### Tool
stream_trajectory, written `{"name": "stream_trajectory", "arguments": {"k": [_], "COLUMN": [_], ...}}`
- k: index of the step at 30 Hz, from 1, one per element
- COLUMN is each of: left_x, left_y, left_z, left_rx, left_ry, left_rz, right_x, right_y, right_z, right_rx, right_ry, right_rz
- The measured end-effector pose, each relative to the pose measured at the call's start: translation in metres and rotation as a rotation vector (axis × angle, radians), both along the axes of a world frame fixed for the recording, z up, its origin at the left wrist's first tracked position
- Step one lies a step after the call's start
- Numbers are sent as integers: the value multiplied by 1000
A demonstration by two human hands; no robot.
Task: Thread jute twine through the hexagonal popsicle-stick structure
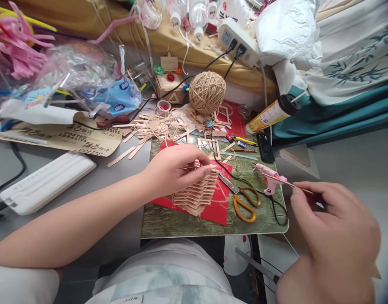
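My left hand (181,166) reaches over a stacked craft-stick structure (194,196), its thumb and forefinger pinched together at the upper right edge. A small pale bit shows at those fingertips, too small to name. The layered structure stands on a red sheet (221,211). Off to the right, my right hand (336,223) is raised beyond the board's edge and closed on a thin stick (287,182) that points left. Behind this stick, as seen from here, lies a pink glue gun (271,179). Orange-handled scissors (244,202) lie between the hands, blades toward the structure.
A twine ball (207,92) sits behind loose craft sticks (149,126). A drink cup (272,114) leans at the right near a black phone-like device (265,147). Black cords cross the green board (181,230). At left lie a white power strip (48,181) and sandpaper (63,135).
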State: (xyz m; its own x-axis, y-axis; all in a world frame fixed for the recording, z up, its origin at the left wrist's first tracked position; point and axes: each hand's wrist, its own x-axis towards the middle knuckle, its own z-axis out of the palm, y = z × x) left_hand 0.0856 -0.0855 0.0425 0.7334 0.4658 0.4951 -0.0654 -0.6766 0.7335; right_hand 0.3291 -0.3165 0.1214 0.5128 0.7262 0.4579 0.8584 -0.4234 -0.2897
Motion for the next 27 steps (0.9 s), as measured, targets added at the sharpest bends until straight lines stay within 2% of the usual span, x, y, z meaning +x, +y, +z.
{"name": "stream_trajectory", "arguments": {"k": [2, 5, 8, 13, 20, 27], "left_x": [0, 0, 0, 0, 0, -2], "left_y": [0, 0, 1, 2, 2, 2], "left_z": [-1, -2, -2, -5, -6, -5], "left_rx": [-8, -24, -39, -41, -37, -23], "left_ry": [-4, -8, 8, -6, -14, -14], "left_rz": [-7, -10, -7, 12, 8, 11], "right_x": [-16, -40, -51, -51, -54, -56], "right_y": [0, 3, 11, 20, 20, 28], "right_z": [1, -4, -13, -25, -32, -37], "right_rx": [127, 96, 22, -10, 40, 3], "right_ry": [136, 312, 366, 384, 410, 391], "right_rz": [216, 549, 682, 741, 719, 723]}}
